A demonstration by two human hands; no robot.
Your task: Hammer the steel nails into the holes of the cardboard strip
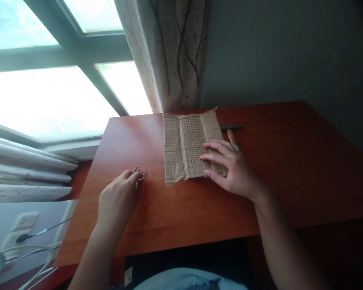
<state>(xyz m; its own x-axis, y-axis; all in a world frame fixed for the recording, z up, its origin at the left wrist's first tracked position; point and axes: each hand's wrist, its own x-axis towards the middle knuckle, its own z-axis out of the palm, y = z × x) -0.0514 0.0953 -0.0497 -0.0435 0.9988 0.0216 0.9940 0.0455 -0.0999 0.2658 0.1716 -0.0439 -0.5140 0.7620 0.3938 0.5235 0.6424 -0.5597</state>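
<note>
Wooden desk (290, 173), left fingers (133, 177) at metal pins (144, 176), grip unclear, right fingers (218, 157) spread over perforated cardboard (173, 149)

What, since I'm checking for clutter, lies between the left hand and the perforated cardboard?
In the head view, slim metal pieces show at the fingertips of the left hand, then just wooden tabletop up to the perforated cardboard.

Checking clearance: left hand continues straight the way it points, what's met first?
Likely the left flap of the cardboard; height of the left hand is unclear, so it might pass over.
</note>
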